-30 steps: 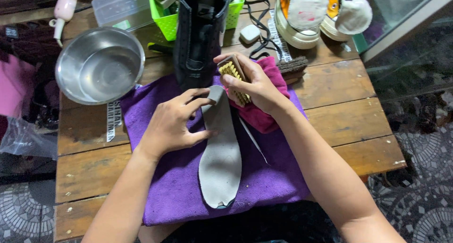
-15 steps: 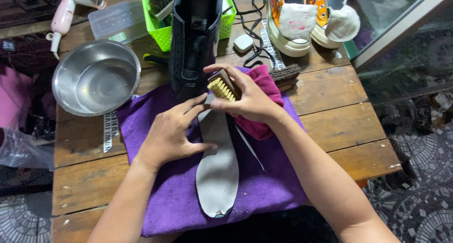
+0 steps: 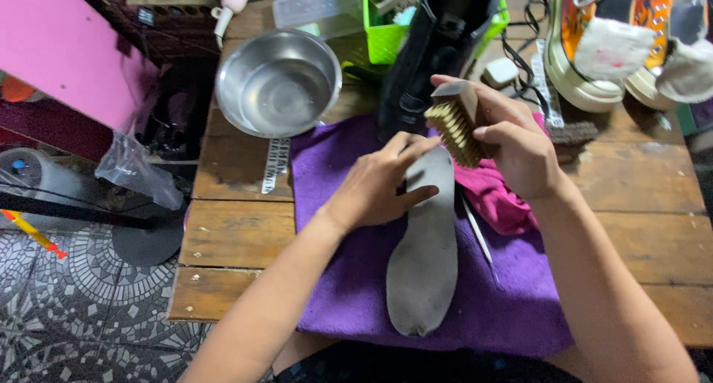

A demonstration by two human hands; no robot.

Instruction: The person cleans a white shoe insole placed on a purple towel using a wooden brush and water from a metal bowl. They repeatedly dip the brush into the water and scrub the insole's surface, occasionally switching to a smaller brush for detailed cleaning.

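A long grey shoe insole [image 3: 425,263] lies on a purple towel [image 3: 349,294] spread over the wooden table [image 3: 234,234]. My left hand [image 3: 376,184] presses flat on the insole's upper end, fingers spread. My right hand [image 3: 520,149] grips a wooden scrub brush [image 3: 454,123] with pale bristles, lifted just above the insole's top, bristles turned toward the left hand. A crumpled pink cloth [image 3: 495,199] lies under the right wrist. A tall black boot [image 3: 434,45] stands right behind the brush.
A steel bowl [image 3: 278,80] sits at the back left, next to a green basket [image 3: 386,34] and a clear plastic tub [image 3: 316,2]. Sneakers [image 3: 616,41] stand at the back right. A thin white stick [image 3: 477,234] lies on the towel. Patterned tile floor lies left of the table.
The brush has lifted off the insole and tilted, bristles now facing left. My left hand stays on the insole. The view has swung to the left, so the table sits further right.
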